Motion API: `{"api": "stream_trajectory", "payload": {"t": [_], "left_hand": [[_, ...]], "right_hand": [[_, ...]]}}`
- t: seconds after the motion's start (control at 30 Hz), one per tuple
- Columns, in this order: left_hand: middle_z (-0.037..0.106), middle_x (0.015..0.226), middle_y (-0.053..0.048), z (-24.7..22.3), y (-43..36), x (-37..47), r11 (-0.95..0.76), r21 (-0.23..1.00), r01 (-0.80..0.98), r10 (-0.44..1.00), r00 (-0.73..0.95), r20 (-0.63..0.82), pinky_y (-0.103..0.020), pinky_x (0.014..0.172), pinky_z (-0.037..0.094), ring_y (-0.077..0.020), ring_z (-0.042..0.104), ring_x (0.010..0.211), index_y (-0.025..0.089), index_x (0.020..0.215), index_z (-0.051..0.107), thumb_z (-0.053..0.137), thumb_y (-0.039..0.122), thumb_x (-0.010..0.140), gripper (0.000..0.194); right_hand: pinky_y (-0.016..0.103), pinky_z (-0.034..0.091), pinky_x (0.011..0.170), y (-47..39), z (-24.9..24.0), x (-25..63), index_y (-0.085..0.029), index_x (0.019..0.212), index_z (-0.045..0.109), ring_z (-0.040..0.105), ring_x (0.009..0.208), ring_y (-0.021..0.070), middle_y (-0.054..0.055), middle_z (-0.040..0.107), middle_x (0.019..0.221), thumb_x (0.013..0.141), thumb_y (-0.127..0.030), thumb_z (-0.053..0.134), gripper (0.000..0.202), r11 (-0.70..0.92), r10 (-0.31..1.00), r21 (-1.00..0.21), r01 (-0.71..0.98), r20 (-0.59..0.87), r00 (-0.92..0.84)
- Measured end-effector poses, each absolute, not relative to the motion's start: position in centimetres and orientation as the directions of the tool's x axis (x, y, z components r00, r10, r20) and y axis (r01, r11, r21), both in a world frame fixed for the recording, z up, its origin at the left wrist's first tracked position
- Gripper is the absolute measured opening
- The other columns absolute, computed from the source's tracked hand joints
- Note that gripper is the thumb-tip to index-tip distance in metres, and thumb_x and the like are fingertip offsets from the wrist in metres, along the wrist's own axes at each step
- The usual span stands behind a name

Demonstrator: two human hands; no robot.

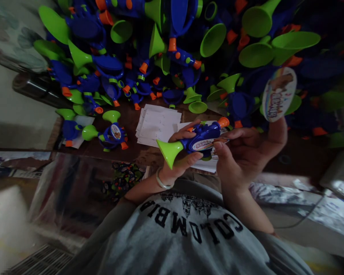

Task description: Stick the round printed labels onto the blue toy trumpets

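My left hand (177, 162) is wrapped round a toy trumpet (205, 133) with a blue body, a lime-green bell pointing left and an orange mouthpiece at the right. An oval picture label lies along the side of its body. Thumb and fingers of my right hand (239, 158) pinch the edge of an oval sticker at that label; whether it is fully stuck down I cannot tell. Another oval sticker (279, 94) with a picture on it clings to a raised fingertip of my right hand. Beneath the trumpet are white sheets (159, 124) on the brown table.
A big heap of similar toy trumpets (109, 65) covers the back of the table (137, 154). Two more stand at the left, one a labelled trumpet (113, 133). A dark cylinder (40, 89) lies at the far left. More toys (123, 179) are below the table edge.
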State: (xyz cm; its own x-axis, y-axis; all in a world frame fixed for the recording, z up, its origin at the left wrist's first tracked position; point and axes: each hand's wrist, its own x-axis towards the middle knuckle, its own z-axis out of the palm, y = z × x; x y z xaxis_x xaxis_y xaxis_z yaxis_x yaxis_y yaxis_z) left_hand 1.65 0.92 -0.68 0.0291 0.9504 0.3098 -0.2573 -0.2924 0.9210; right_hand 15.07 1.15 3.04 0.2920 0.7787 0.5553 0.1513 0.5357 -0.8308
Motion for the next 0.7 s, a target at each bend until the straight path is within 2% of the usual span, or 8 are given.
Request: {"api": "stream_trajectory", "payload": {"t": [0.37,0.5,0.7], "left_hand": [[0.06,0.16,-0.007,-0.78,0.85,1.76,-0.309,0.906,-0.29,0.943,0.028,0.331,-0.053,0.129,0.05,-0.0308,0.059,0.151,0.028,0.12,0.057,0.079,0.051,0.093,0.041],[0.056,0.163,-0.007,-1.04,0.77,1.85,-0.322,0.914,-0.248,0.94,0.03,0.34,-0.054,0.129,0.049,-0.0294,0.059,0.151,0.029,0.123,0.056,0.074,0.056,0.096,0.042],[0.055,0.163,-0.006,-0.99,0.33,1.81,-0.328,0.924,-0.195,0.941,0.013,0.337,-0.054,0.129,0.048,-0.0269,0.058,0.151,0.031,0.126,0.056,0.063,0.053,0.103,0.033]], "right_hand": [[0.031,0.067,0.063,1.24,2.69,15.04,-0.05,0.158,0.044,0.07,0.074,0.0182,-0.001,0.065,0.098,0.091,-0.025,0.08,0.08,0.551,0.754,-0.804,0.223,0.594,0.281],[0.031,0.066,0.061,1.23,2.64,14.91,-0.048,0.159,0.041,0.069,0.074,0.0189,0.0,0.064,0.098,0.093,-0.027,0.077,0.079,0.548,0.748,-0.796,0.258,0.604,0.276],[0.033,0.066,0.063,0.83,2.9,14.41,-0.041,0.143,0.054,0.071,0.075,0.019,0.001,0.062,0.098,0.098,-0.028,0.069,0.049,0.511,0.765,-0.793,0.333,0.595,0.244]]}}
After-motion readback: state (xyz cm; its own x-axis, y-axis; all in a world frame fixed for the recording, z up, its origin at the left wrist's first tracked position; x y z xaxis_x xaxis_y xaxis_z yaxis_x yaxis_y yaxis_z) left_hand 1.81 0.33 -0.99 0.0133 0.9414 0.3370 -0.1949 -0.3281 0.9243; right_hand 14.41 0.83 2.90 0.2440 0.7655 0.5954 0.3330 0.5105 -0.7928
